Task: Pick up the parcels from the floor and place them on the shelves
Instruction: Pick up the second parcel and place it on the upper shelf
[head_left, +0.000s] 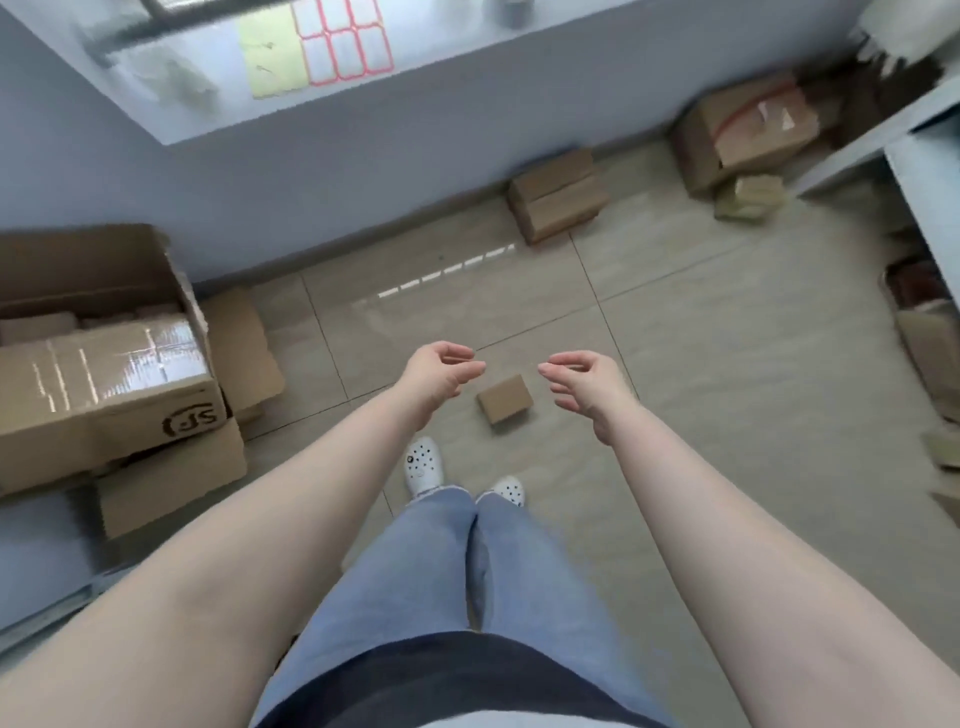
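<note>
Open carton (93, 332): your view cuts its left side at the frame's edge.
Boxes far right of that carton (930, 332): blurred, cropped.
Shelf (924, 171): mostly out of frame.

I see a small parcel (505, 399) on the floor (701, 364) just beyond my feet, between my two hands. An open box (104, 358) sits at near left. Two parcels (558, 195) (745, 132) lie far right along the wall, beside a shelf (919, 156).

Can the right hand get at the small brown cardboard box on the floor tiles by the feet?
Probably yes: the right hand is open and empty, nothing lies between it and the small brown cardboard box.
</note>
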